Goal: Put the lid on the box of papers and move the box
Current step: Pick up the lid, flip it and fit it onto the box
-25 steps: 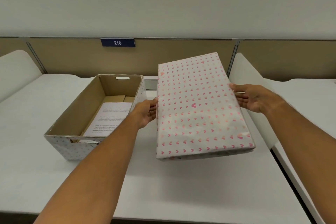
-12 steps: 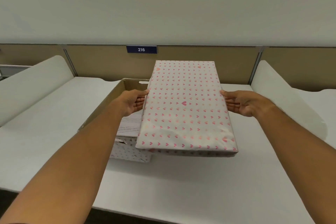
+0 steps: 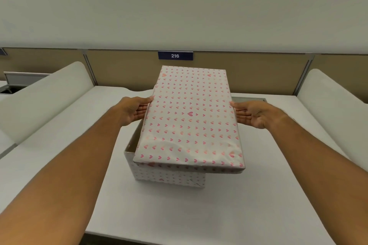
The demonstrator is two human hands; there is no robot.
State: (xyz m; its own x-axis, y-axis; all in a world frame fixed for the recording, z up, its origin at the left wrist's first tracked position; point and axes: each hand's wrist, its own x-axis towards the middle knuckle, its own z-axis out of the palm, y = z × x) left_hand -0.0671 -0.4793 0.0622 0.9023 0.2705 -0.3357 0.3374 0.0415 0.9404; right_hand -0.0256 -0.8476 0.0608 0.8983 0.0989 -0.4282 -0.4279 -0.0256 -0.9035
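Observation:
A white lid (image 3: 189, 119) printed with pink hearts hovers over the box (image 3: 167, 178), shifted a little to the right so its right edge overhangs. The box is wrapped in the same heart paper; only its front wall and a strip of its left rim (image 3: 132, 141) show. The papers inside are hidden by the lid. My left hand (image 3: 134, 110) presses the lid's left long side and my right hand (image 3: 252, 114) presses its right long side, fingers flat against the edges.
The box stands on a white desk (image 3: 159, 215) whose front edge runs close below. White rounded dividers rise at the left (image 3: 45, 97) and right (image 3: 328, 95). A tan partition with a blue "216" sign (image 3: 175, 55) closes the back.
Both hands have carried the lid leftward from beside the box to above it, covering the opening and the papers. The view has also shifted left.

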